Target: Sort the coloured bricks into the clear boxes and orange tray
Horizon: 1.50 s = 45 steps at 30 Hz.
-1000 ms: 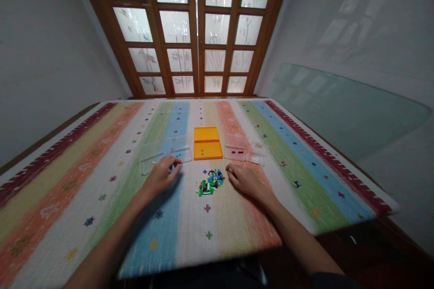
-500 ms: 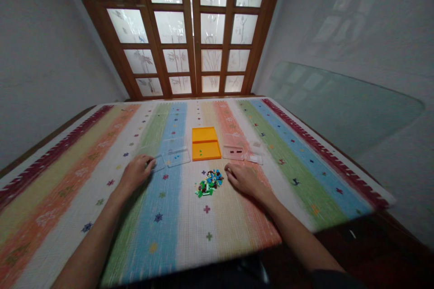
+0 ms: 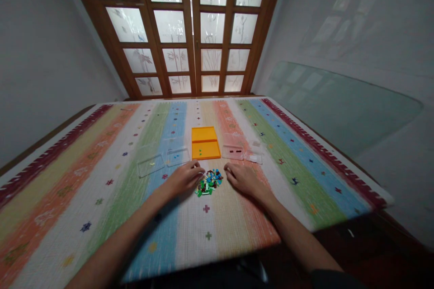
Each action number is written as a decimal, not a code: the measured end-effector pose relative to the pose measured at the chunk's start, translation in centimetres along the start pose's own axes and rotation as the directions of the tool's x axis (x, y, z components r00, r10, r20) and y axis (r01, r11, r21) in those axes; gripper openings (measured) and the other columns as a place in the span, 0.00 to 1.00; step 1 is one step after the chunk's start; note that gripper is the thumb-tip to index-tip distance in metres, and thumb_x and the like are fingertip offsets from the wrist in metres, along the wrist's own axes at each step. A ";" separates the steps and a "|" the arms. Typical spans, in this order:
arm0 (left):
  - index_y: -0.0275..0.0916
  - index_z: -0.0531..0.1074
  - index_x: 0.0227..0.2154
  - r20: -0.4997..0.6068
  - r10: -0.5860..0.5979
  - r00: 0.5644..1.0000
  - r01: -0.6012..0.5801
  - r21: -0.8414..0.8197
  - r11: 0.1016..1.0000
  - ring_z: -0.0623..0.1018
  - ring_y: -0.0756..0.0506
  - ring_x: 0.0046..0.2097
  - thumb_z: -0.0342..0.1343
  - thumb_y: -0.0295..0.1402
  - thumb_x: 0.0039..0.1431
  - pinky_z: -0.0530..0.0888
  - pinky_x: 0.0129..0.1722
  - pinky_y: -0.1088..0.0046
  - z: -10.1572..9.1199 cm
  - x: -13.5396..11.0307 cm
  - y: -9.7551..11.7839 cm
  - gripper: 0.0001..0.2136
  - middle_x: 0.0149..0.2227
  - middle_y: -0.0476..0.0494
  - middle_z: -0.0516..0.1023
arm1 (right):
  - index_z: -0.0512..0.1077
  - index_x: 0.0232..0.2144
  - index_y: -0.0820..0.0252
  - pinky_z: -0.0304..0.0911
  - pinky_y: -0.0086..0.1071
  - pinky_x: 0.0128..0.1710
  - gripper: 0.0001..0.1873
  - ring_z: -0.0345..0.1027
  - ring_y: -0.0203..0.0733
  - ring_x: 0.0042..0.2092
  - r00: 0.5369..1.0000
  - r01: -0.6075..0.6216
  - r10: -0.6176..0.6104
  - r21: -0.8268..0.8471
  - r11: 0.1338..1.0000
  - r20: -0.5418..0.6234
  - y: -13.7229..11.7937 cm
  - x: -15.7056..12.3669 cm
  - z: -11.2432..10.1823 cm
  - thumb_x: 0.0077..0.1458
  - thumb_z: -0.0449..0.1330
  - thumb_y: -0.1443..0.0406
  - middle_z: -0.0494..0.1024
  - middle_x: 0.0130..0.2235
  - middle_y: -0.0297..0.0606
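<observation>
On your left, the yellow-bit box (image 3: 152, 172) and blue-bit box (image 3: 178, 164) stand within reach beyond your left hand (image 3: 185, 178), its bent fingertips drawn near each other at the pile's left edge, whether gripping a piece I cannot tell. The orange case (image 3: 210, 150) lies open behind the central pile (image 3: 210, 184), probably so both hands can reach it. The red-bit box (image 3: 233, 159) comes next, your curled right hand (image 3: 242, 178) partly barring the way from the pile, its grip unclear, before the end box (image 3: 254, 157).

Coloured pieces (image 3: 209, 184) between both hands (image 3: 185, 178)
</observation>
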State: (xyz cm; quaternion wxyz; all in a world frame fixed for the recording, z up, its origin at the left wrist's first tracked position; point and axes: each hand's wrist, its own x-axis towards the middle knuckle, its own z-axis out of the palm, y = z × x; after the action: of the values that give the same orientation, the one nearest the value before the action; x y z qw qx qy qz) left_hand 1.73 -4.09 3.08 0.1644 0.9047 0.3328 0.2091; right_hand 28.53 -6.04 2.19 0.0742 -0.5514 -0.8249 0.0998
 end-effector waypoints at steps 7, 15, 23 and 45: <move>0.40 0.76 0.39 0.058 0.034 0.998 -0.036 0.037 0.999 0.74 0.46 0.39 0.51 0.25 0.63 0.71 0.40 0.71 1.5 1.2 -0.4 0.09 0.39 0.42 0.73 | 0.72 0.45 0.60 0.54 0.31 0.35 0.13 0.72 0.43 0.40 1.000 -0.011 0.011 0.000 1.000 0.003 0.0 0.1 0.1 0.67 0.49 0.66 0.81 0.43 0.43; 0.38 0.72 0.36 0.094 0.012 0.996 -0.022 0.099 0.995 0.73 0.45 0.37 0.49 0.27 0.65 0.70 0.38 0.71 1.6 1.3 -0.1 0.07 0.37 0.42 0.73 | 0.72 0.45 0.60 0.54 0.31 0.36 0.13 0.72 0.43 0.40 1.000 -0.015 0.015 -0.009 1.000 0.025 -0.1 0.0 -0.1 0.67 0.48 0.66 0.80 0.43 0.43; 0.40 0.70 0.38 -0.123 -0.141 0.982 0.144 0.022 0.989 0.75 0.44 0.40 0.45 0.33 0.69 0.73 0.42 0.66 -3.2 -2.6 -2.5 0.09 0.39 0.43 0.75 | 0.72 0.44 0.61 0.52 0.31 0.35 0.13 0.72 0.43 0.40 1.000 -0.002 0.003 -0.018 1.000 0.022 -0.1 0.1 0.0 0.66 0.48 0.68 0.80 0.43 0.43; 0.40 0.75 0.38 -0.315 -0.281 0.907 0.314 0.056 0.948 0.76 0.43 0.38 0.48 0.39 0.66 0.74 0.44 0.63 -6.1 -5.6 -4.9 0.12 0.38 0.42 0.77 | 0.74 0.43 0.62 0.54 0.31 0.37 0.14 0.71 0.42 0.41 1.000 -0.015 0.015 0.007 1.000 0.011 -0.2 0.0 -0.1 0.65 0.49 0.68 0.80 0.43 0.44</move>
State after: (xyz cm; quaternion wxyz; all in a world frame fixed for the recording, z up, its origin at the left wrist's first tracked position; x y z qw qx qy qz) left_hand -7.71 -3.31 4.70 0.0934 0.8079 0.4988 0.2997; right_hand 28.37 -6.06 2.33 0.0707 -0.5568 -0.8208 0.1063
